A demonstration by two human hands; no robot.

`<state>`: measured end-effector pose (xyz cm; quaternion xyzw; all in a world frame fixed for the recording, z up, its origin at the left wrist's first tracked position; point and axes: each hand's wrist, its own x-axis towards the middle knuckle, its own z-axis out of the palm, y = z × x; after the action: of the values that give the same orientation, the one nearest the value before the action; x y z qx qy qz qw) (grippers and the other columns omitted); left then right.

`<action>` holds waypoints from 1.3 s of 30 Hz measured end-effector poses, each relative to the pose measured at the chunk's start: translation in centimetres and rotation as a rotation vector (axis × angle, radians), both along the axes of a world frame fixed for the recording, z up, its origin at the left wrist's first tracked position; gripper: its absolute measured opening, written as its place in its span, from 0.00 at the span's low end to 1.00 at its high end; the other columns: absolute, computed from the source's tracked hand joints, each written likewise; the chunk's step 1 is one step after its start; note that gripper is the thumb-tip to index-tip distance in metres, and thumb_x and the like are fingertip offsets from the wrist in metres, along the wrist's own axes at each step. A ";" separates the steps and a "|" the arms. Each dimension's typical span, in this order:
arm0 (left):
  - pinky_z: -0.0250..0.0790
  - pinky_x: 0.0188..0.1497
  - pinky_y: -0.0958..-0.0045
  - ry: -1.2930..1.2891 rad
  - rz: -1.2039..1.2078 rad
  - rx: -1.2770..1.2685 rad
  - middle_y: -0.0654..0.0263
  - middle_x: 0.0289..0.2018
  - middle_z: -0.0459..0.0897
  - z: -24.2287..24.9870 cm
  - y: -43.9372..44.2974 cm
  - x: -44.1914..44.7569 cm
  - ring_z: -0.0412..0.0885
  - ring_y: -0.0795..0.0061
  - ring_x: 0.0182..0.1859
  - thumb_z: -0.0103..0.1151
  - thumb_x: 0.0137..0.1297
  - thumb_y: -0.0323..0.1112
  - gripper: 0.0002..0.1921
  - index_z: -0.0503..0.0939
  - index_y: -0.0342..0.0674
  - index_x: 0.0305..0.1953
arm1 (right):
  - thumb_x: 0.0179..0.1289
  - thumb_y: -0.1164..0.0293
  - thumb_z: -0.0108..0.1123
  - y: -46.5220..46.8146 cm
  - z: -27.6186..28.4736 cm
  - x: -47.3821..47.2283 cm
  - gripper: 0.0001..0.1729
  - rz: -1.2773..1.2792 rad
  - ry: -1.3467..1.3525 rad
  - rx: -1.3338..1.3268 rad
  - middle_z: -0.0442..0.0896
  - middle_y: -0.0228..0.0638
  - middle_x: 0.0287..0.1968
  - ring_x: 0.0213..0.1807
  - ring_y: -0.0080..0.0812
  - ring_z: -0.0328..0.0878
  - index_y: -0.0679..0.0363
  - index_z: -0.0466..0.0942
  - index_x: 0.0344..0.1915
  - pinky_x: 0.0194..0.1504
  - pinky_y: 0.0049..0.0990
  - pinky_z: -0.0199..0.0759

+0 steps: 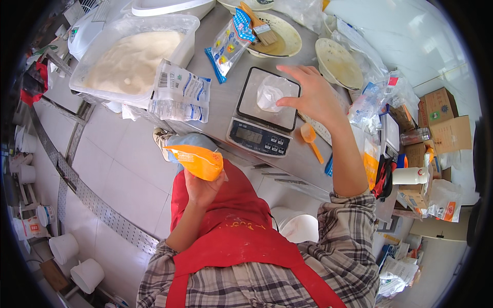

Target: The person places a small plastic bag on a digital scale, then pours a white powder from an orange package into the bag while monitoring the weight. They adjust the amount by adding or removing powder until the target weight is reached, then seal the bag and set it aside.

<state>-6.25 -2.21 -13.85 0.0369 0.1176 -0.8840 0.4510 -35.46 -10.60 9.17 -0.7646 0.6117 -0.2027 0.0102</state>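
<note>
My left hand (204, 188) grips an orange packet (198, 161) in front of the red apron. A digital kitchen scale (259, 136) lies on the metal worktop with a small translucent plastic cup (269, 96) on its platform. Over the scale's right edge is my right hand (314, 90), thumb and fingers spread apart. The thumb tip overlaps the cup's right side; whether it touches cannot be seen. Just right of the scale rests an orange measuring scoop (309, 134). The scale's display is lit.
A plastic tub of dough (133, 63) stands at left, a printed packet (181, 94) against its corner. Behind the scale are a blue-and-white packet (231, 44) and a bowl (290, 40) holding a brush (265, 34). Another bowl (335, 63), bags and cardboard boxes (437, 107) crowd the right.
</note>
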 end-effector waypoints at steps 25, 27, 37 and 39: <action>0.67 0.61 0.51 -0.004 0.003 0.023 0.57 0.61 0.71 -0.3 0.0 0.6 0.72 0.51 0.59 0.42 0.68 0.63 0.32 0.67 0.44 0.62 | 0.46 0.67 0.69 -1.0 -2.6 -0.8 0.10 0.087 0.106 0.002 0.84 0.24 0.35 0.43 0.29 0.72 0.51 0.85 0.33 0.49 0.31 0.60; 0.67 0.61 0.51 -0.007 -0.007 0.007 0.57 0.61 0.71 -0.3 0.1 0.6 0.72 0.51 0.59 0.42 0.68 0.63 0.32 0.67 0.44 0.62 | 0.46 0.68 0.69 -1.5 -2.7 -0.5 0.07 0.129 0.148 0.038 0.85 0.22 0.32 0.41 0.27 0.71 0.50 0.85 0.30 0.47 0.30 0.57; 0.68 0.60 0.51 -0.055 0.000 0.025 0.60 0.61 0.71 0.1 -0.2 0.5 0.72 0.55 0.60 0.41 0.69 0.63 0.31 0.67 0.49 0.63 | 0.47 0.68 0.68 -3.2 -3.0 -0.5 0.02 0.161 0.190 0.038 0.84 0.22 0.27 0.37 0.27 0.70 0.50 0.84 0.25 0.46 0.31 0.56; 0.68 0.60 0.51 -0.056 0.004 0.028 0.60 0.61 0.71 0.1 -0.1 0.4 0.72 0.55 0.60 0.41 0.69 0.63 0.30 0.67 0.49 0.63 | 0.47 0.69 0.68 -2.9 -3.0 -0.7 0.01 0.141 0.132 0.027 0.83 0.22 0.25 0.36 0.27 0.70 0.50 0.84 0.24 0.46 0.30 0.56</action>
<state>-5.82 -2.29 -13.72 0.0675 0.1172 -0.8800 0.4553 -36.20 -13.50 6.21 -0.8172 0.5585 -0.1425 -0.0058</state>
